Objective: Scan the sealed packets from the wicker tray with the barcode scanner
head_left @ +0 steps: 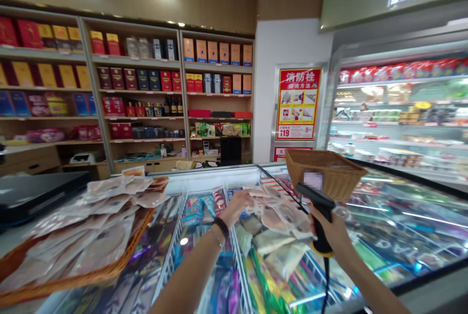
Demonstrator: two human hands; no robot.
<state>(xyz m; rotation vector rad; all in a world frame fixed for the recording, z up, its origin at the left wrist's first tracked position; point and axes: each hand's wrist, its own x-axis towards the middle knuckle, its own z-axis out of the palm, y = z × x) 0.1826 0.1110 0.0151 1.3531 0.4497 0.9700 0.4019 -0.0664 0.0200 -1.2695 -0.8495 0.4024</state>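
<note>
A black barcode scanner (321, 226) with a hanging cable is gripped in my right hand (331, 228), over the glass top of a freezer. My left hand (237, 204), with a dark beaded bracelet on the wrist, reaches to the left edge of a pile of clear flat packets (280, 209); its fingers are closed on the edge of a packet there. Just behind the scanner stands a wicker basket (325, 167). On the left, an orange-brown woven tray (120, 267) holds many more flat packets (106, 211).
Colourful frozen goods lie in wire compartments inside the freezer (376, 255). A dark flat device (44, 192) is at the far left. Behind are shelves (139, 92) of boxes, a red and yellow poster (299, 104) and a lit chiller (395, 128).
</note>
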